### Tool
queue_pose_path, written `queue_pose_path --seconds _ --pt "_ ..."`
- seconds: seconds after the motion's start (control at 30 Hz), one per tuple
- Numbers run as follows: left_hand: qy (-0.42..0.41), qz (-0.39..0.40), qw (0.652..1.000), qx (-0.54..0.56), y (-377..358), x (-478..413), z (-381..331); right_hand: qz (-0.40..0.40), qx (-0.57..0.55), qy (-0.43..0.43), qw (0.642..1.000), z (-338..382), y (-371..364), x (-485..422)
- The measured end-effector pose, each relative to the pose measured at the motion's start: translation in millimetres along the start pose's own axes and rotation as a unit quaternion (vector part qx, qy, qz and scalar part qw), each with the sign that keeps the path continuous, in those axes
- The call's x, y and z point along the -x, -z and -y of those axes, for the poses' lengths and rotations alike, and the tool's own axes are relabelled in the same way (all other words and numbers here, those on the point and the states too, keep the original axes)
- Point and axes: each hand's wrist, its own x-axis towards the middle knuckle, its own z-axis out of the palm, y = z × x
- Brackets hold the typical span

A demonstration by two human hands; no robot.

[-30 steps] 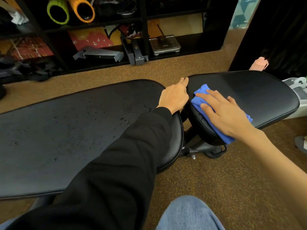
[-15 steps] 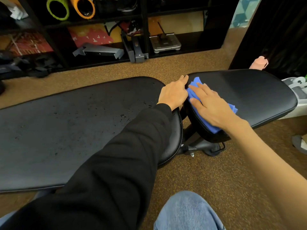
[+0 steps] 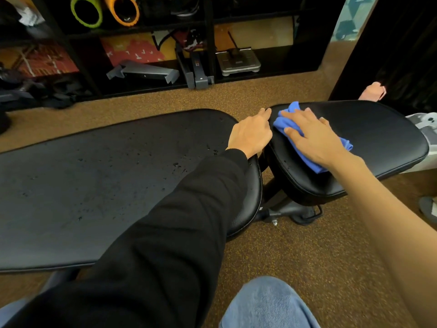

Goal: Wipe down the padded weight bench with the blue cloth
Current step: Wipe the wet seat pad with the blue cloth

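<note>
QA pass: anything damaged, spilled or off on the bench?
Yes: the long back pad is dull and scattered with dark specks, droplets or pitting, hard to tell. The seat pad under the blue cloth looks smooth.

Black padded bench [image 3: 286, 210] stands on brown speckled floor [image 3: 307, 252]: long pad [image 3: 94, 185] left, seat pad [image 3: 378, 133] right, narrow gap between. Dark specks [image 3: 176, 165] scattered over long pad. Blue cloth [image 3: 281, 121] on seat pad's left end, right hand [image 3: 316, 140] flat on top. Left hand [image 3: 250, 136] rests on long pad's right end. Far side, black shelf unit [image 3: 209, 31]: grey bracket [image 3: 144, 72] and scale [image 3: 238, 60] on bottom shelf, green roller [image 3: 86, 11] and orange roller [image 3: 125, 10] above.
</note>
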Motion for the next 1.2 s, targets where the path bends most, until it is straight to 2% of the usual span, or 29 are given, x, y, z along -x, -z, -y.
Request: queue_pose_path --seconds 0.3,0.43,0.63,0.7,0.77,0.83,1.07,1.2 --pt "-0.005 -0.008 1.000 0.020 1.5 0.4 0.9 0.067 -0.065 0.122 0.988 9.4 17.3 78.9" --pt "-0.005 -0.010 1.000 0.029 1.4 1.9 0.3 0.024 -0.123 0.062 0.990 -19.3 33.0 83.2" --pt "0.000 -0.014 1.000 0.022 0.7 1.6 -0.7 -0.046 -0.085 -0.060 0.994 -30.4 25.8 39.7" --pt "-0.001 -0.015 1.000 0.024 0.2 1.3 -0.4 -0.057 -0.031 -0.079 0.995 -21.0 14.9 26.6" --pt "-0.002 -0.015 1.000 0.027 -0.4 0.5 0.6 -0.068 0.025 -0.071 0.995 -11.4 4.4 21.5" --pt "-0.001 -0.014 0.999 0.029 -0.8 0.1 1.1 -0.055 0.035 -0.050 0.997 -1.6 -0.4 24.7" --pt "-0.005 -0.010 0.999 0.031 0.7 -0.1 2.0 0.031 -0.041 0.087 0.995 7.9 9.2 72.1" --pt "-0.008 -0.008 1.000 0.028 1.4 0.9 1.6 0.014 -0.078 0.068 0.995 -22.6 27.5 95.2"
